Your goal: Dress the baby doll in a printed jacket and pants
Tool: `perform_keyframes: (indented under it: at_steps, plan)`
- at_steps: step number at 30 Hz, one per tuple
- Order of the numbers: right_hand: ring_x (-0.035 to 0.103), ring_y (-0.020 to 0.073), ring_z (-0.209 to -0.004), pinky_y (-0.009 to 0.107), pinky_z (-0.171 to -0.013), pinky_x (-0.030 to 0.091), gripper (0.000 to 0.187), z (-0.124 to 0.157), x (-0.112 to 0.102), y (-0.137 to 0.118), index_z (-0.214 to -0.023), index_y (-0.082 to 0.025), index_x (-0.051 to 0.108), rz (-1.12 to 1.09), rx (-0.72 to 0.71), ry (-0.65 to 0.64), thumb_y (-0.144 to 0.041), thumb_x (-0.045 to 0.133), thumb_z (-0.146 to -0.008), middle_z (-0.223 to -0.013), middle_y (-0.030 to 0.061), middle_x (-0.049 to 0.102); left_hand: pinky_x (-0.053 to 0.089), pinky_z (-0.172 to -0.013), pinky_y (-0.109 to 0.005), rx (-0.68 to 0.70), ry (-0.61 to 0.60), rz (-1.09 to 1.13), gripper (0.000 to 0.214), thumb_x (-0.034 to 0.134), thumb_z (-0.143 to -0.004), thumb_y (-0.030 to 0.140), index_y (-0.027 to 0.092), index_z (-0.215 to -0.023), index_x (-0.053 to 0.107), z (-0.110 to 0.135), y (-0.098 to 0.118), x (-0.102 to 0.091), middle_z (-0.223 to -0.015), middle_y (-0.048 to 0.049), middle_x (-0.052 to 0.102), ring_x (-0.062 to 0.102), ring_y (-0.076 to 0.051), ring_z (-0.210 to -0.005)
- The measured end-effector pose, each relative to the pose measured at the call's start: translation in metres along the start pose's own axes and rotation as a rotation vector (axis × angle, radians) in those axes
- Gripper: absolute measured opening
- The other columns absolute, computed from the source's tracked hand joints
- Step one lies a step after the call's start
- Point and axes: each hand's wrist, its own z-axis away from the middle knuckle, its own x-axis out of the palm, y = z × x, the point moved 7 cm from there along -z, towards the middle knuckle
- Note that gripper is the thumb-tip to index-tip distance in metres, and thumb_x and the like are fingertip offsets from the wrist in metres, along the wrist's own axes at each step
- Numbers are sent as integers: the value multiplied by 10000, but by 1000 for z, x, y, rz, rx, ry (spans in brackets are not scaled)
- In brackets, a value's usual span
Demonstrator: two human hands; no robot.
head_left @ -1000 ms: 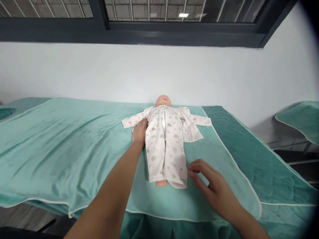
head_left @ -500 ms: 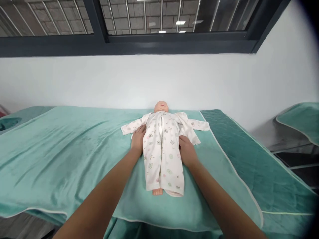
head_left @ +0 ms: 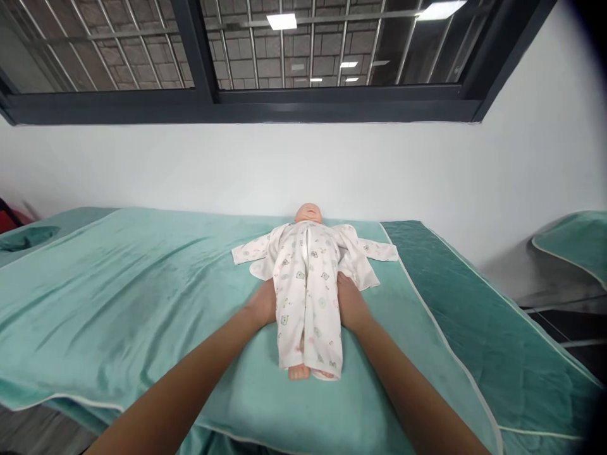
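A baby doll (head_left: 308,213) lies on its back, head toward the wall. White baby clothes (head_left: 308,278) with small printed animals cover its body and legs, and the sleeves spread out to both sides. One bare foot (head_left: 299,372) shows at the lower hem. My left hand (head_left: 264,303) is against the left side of the clothes at leg height, its fingers hidden under the cloth. On the opposite side, my right hand (head_left: 349,302) touches the clothes' right edge, with its fingertips tucked out of sight. Whether either hand grips the cloth or the doll's legs I cannot tell.
A light green blanket (head_left: 156,303) with a pale edge lies under the doll, over a darker green quilted cover (head_left: 474,303). Behind stands a white wall (head_left: 227,164) below a dark-framed window (head_left: 332,104) with metal bars. Another green cloth (head_left: 576,243) hangs at the right.
Both my hands have moved down along the clothes toward the legs. My left fingers, earlier visible at the clothes' side, are now under the cloth. The lower part of the clothes looks narrower.
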Motion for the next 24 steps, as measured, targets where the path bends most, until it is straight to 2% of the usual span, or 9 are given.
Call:
perform_keyframes:
  at_steps: [4,7,12,15,19,22,24]
  plan:
    - [573,265,-976,359,-860,436,216,0,-4,2,-1002,-152,661,9,79,39,-188,468,-912,-1017,141,649,441,-1072,-426,53,-7,30,245,599,-831,299,201,-1027,709,-14,5,3,-1237,-99,688,602,-308,-1175]
    - [603,243,-867,325,-777,441,187,4,-4,-6,-900,-165,670,-18,22,26,-214,490,-891,-930,124,663,415,-1096,-428,49,40,84,269,585,-839,299,176,-1052,694,-16,5,0,-1241,-116,682,584,-304,-1192]
    - [625,220,-754,291,-675,410,154,11,-3,-18,-799,-166,682,-41,-78,-19,-255,560,-829,-810,96,673,463,-1043,-377,5,134,119,274,553,-861,305,162,-1059,679,-12,-1,-5,-1214,-112,685,605,-266,-1136]
    - [635,216,-757,285,-661,398,163,8,-3,-16,-824,-165,694,-37,-67,-9,-254,557,-828,-827,94,683,481,-1005,-363,-47,194,29,245,566,-855,294,195,-1045,687,-15,-8,-6,-1171,-88,697,618,-257,-1094]
    - [630,216,-735,286,-637,377,151,4,-5,-9,-807,-156,692,-20,-25,25,-240,567,-814,-804,101,680,449,-981,-456,-140,261,-116,154,590,-821,236,187,-904,709,-13,-19,-12,-1025,-126,708,609,-314,-1038]
    - [604,201,-684,285,-608,346,133,6,-8,-4,-695,-168,653,-16,3,62,-225,580,-790,-731,84,652,430,-925,-480,-150,292,-263,202,521,-866,199,181,-898,719,2,-17,-18,-1017,-149,705,583,-337,-1066]
    - [581,185,-655,282,-592,325,149,8,-11,-1,-653,-175,613,-26,29,105,-225,578,-788,-699,66,633,423,-900,-462,-115,305,-366,230,500,-877,170,196,-914,725,16,-10,-19,-1037,-127,714,564,-329,-1123]
